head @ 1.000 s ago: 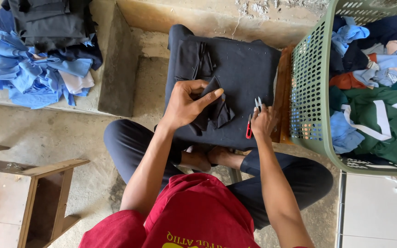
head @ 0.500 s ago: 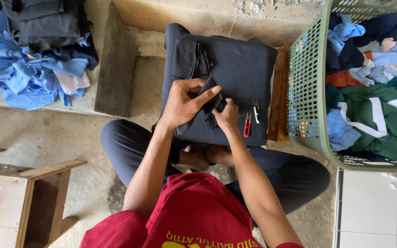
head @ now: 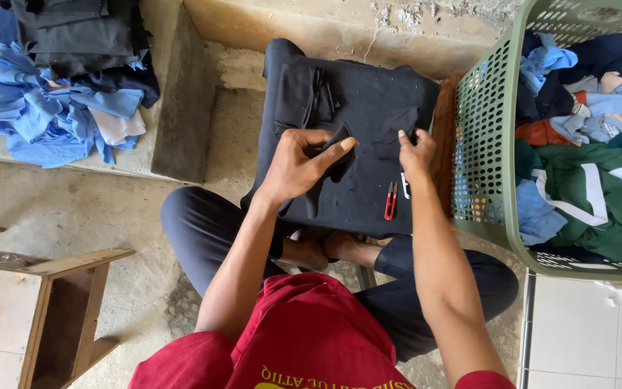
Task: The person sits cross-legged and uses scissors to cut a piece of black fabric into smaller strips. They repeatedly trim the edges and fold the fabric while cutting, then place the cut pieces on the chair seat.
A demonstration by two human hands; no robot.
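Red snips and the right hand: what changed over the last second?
The right hand let go of the red snips; a second ago it held them, now they lie on the dark garment. The hand moved up and presses the cloth near its right edge. The left hand keeps pinching a dark fabric flap. Green basket and blue clothes pile unchanged.

The head camera is looking almost straight down from close above the seated person's lap, taking in the folded dark garment (head: 358, 155) and the green basket (head: 480, 137).
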